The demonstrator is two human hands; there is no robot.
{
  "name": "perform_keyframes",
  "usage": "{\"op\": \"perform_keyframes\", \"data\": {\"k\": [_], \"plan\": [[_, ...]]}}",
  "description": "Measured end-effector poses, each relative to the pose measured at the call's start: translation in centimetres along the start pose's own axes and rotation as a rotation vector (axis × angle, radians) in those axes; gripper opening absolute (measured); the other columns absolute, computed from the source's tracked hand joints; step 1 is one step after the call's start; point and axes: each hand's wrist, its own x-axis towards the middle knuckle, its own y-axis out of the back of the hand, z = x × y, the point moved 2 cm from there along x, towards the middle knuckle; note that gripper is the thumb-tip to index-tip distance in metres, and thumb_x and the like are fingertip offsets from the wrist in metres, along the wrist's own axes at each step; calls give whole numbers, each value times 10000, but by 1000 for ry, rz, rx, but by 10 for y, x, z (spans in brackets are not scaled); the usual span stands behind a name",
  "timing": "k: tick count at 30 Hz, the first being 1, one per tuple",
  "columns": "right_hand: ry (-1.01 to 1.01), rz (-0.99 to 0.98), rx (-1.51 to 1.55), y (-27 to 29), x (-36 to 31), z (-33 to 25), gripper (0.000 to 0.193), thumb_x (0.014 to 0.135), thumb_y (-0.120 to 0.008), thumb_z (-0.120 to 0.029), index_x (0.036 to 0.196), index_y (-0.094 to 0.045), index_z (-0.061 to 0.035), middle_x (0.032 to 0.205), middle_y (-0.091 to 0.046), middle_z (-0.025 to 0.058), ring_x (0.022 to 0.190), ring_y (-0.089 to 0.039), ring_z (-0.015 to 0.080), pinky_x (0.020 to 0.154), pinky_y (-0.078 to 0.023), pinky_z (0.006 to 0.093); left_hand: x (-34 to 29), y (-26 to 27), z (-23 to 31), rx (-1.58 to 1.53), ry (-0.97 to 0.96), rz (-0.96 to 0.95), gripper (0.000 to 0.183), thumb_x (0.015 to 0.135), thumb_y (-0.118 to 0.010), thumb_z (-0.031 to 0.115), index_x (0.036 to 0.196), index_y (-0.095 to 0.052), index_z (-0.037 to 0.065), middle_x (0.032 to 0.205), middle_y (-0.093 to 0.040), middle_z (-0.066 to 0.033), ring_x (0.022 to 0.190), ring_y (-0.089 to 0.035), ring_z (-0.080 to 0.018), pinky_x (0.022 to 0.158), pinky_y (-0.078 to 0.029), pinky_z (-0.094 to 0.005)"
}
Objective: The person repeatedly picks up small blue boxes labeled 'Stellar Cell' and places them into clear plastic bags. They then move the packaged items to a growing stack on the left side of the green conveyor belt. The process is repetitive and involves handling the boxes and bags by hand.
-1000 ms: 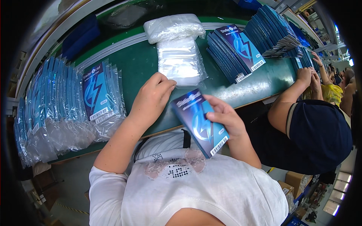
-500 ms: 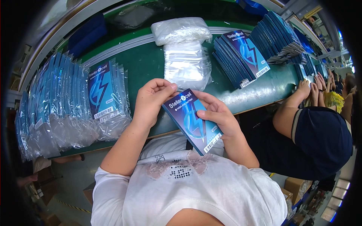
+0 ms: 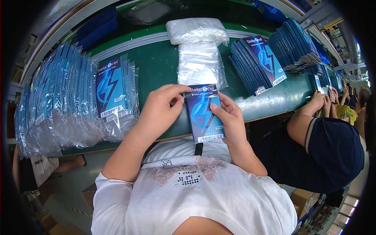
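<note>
- Turned from its slant half a second ago, the flat blue box (image 3: 205, 117) now stands nearly straight, its lower end drawn up clear of the white shirt (image 3: 188, 196).
- Its place: between the two hands, over the near edge of the green table (image 3: 156, 64), printed face up to the view.
- Right hand (image 3: 231, 117) pinches the box's right side, thumb on the front, fingers behind, as before.
- Left hand (image 3: 164, 107) is curled at the box's upper-left corner; its forefinger seems to touch there, though I cannot tell whether finger and thumb pinch anything.
- Beyond the box lie stacked clear sleeves (image 3: 197, 66), with a plastic bundle (image 3: 196, 32) at their far end.
- Bagged boxes (image 3: 72, 90) remain lined up at left, unbagged boxes (image 3: 258, 62) at right.
</note>
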Motion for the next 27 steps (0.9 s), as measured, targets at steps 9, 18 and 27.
{"op": "perform_keyframes", "data": {"k": [9, 18, 27], "plan": [[191, 83, -34, -18, -11, -2, 83, 834, -685, -72, 847, -627, -14, 774, -655, 30, 661, -575, 54, 596, -453, 199, -9, -16, -4, -841, 359, 108, 383, 868, -654, 118, 1176, -497, -45, 963, -630, -90, 877, -614, -135, 781, -490, -251], [241, -312, -767, -38, -19, -46, 683, 745, -767, -95, 1337, -433, -22, 1002, -617, 71, 710, -546, 53, 593, -414, 194, -5, 5, 3, -1125, 367, 272, 340, 864, -556, 19, 1196, -502, -24, 1118, -602, -116, 997, -597, -185, 898, -460, -325], [1218, 27, -654, -36, -36, -77, 208, 733, -503, 129, 876, -599, 13, 834, -590, 134, 808, -586, 265, 737, -476, 316, -28, -24, 36, -1120, 334, -327, 379, 965, -466, 251, 1203, -471, -45, 1179, -554, -191, 1072, -570, -270, 948, -446, -390]]}}
